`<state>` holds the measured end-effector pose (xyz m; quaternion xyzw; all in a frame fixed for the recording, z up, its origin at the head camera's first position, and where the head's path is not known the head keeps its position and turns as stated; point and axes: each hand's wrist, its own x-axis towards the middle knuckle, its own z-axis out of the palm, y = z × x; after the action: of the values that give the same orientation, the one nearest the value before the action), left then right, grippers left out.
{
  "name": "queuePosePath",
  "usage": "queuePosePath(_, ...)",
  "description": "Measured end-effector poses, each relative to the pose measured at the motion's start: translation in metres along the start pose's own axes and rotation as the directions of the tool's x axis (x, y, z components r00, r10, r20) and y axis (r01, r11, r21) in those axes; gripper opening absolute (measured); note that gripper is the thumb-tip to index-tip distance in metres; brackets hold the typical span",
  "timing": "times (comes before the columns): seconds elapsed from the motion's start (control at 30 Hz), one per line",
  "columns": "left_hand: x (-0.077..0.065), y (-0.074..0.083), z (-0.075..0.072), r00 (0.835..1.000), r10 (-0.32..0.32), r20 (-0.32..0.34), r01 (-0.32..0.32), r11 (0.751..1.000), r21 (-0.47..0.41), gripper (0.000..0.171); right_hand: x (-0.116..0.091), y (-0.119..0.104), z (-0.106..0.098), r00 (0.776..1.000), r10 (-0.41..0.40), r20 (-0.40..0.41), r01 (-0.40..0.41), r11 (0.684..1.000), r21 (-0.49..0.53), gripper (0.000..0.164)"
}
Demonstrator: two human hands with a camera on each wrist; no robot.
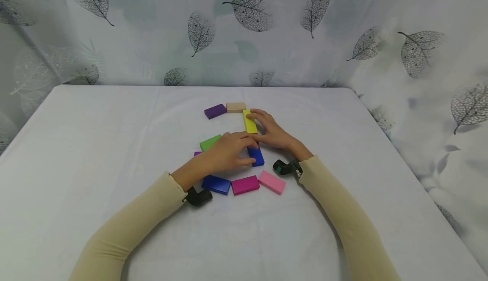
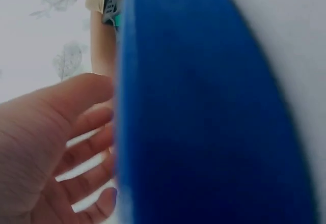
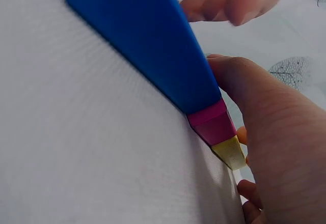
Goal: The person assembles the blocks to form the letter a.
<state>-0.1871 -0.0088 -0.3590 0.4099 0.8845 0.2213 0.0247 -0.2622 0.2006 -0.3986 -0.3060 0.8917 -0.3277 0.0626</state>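
Observation:
A short column of blocks runs toward me: a yellow block (image 1: 249, 122), a magenta block (image 3: 213, 127) and a blue block (image 1: 256, 155). My right hand (image 1: 273, 130) reaches over from the right, its fingertips on the yellow block and its thumb across the magenta one. My left hand (image 1: 230, 150) hovers from the left with loosely bent fingers. Its fingertips are near the left side of the blue block; whether they touch it I cannot tell. A second blue block (image 1: 216, 184) lies below the left wrist, and a close blue surface (image 2: 204, 107) hides much of the left wrist view.
At the back lie a dark purple block (image 1: 215, 111) and a beige block (image 1: 236, 107). A green block (image 1: 210, 142) and a partly hidden purple block (image 1: 198, 153) sit by the left hand. In front are a magenta block (image 1: 245, 185) and a pink block (image 1: 272, 182) on the white tablecloth (image 1: 114, 145).

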Motion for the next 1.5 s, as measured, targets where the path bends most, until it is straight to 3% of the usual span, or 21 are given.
queuePosePath(0.1,0.000,-0.002,0.001,0.999,-0.038,-0.001,0.038,0.999,-0.012,0.039,0.000,0.000,0.000,1.000,0.014,0.001,-0.014,1.000,-0.001,0.063)
queuePosePath(0.33,-0.001,-0.003,0.002,0.998,-0.061,0.000,0.060,0.996,-0.064,0.038,0.000,-0.001,0.000,0.999,0.032,-0.001,-0.032,0.999,-0.002,0.063)
queuePosePath(0.73,0.001,-0.006,0.005,1.000,-0.023,0.006,0.024,0.991,-0.133,0.033,0.000,-0.004,0.000,0.999,0.050,-0.001,-0.050,0.999,-0.008,0.064)
queuePosePath(1.13,0.001,-0.006,0.004,0.999,-0.030,0.028,0.032,0.996,-0.079,0.033,-0.001,-0.004,0.001,0.999,0.038,-0.001,-0.038,0.999,-0.010,0.064)
queuePosePath(1.5,-0.008,-0.008,-0.012,0.999,-0.046,0.027,0.047,0.998,-0.032,0.028,0.003,-0.002,0.001,0.997,0.080,0.008,-0.080,0.997,-0.007,0.065)
